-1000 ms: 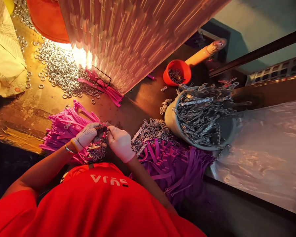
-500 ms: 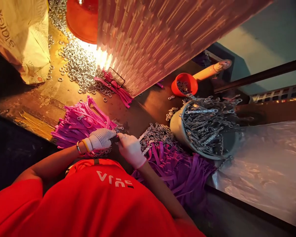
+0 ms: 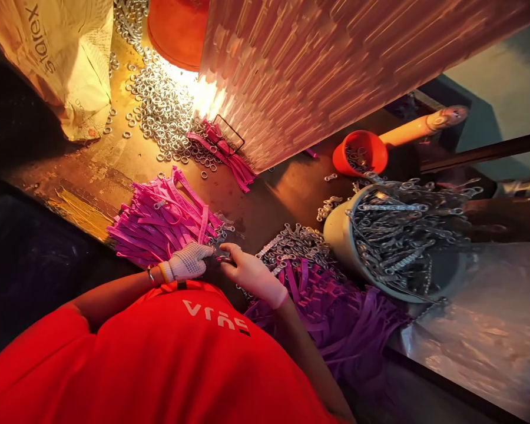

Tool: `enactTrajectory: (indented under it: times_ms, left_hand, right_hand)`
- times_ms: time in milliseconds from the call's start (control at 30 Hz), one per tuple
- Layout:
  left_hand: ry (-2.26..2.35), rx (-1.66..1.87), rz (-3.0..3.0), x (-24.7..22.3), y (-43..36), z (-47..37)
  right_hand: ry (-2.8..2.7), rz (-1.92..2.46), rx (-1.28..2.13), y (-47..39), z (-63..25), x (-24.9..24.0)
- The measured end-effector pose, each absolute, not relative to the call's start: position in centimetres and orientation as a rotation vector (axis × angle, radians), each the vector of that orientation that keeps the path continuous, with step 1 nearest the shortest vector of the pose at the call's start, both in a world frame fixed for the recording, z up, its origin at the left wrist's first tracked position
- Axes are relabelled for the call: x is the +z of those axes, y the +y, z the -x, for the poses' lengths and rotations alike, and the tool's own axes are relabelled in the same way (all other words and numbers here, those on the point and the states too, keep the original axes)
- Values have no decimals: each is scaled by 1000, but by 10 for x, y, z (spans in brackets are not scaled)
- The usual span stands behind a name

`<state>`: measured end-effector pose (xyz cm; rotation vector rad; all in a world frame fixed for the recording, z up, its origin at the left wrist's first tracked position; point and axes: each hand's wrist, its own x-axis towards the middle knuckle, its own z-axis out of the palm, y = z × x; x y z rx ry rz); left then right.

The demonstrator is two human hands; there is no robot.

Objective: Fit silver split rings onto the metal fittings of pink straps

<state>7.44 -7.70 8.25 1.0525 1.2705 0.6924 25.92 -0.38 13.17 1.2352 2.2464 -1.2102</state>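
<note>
My left hand (image 3: 189, 262), in a white dotted glove, is closed at the table's near edge, beside a heap of pink straps (image 3: 156, 221) with metal ends. What its fingers grip is too small to make out. Just right of it, my right hand (image 3: 254, 274) wears a thin pale glove. Its thumb and forefinger close around something small and dark that I cannot identify. Purple straps (image 3: 322, 318) with metal links lie in a pile beyond my right wrist. Behind them is a heap of metal links (image 3: 298, 244).
A grey bucket (image 3: 338, 227) full of metal chain pieces stands at the right, near an orange cup (image 3: 341, 158). Loose metal rings (image 3: 163, 118) lie under an orange lamp (image 3: 176, 35). A ribbed sheet (image 3: 313, 65), a paper bag (image 3: 79, 76) and clear plastic (image 3: 481, 330) surround the table.
My right hand has drawn slightly away from the left, and its thumb and forefinger show more apart. The whole view has shifted, so the table's things appear farther right.
</note>
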Motion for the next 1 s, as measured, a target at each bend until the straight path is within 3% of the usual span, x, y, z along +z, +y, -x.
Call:
enactTrajectory:
  times_ms: [133,567,700,833,933,1000]
  left_hand:
    - [1376,547,-1266,83,-78,-75]
    - [1441,246,-1714,98,-51,-87]
    - [1395,277,-1825,119,-36,-83]
    - [1624,440,-1805,135,-37,-58]
    - [1974,759,-1703,124,-48,-28]
    - [2120,785,-1602,105,-56,-12]
  right_hand:
    - [2223,-1181,-1214,-5,-252,126]
    - [2685,-1077,-495,-14,-266,105]
    - [2802,-1102,-557,-6,-281,105]
    - [2703,-1394,-732,-6,-293,93]
    - [2468,-1527,-890,-9,-293,74]
    - [2364,-1427,-852,-6,-285,60]
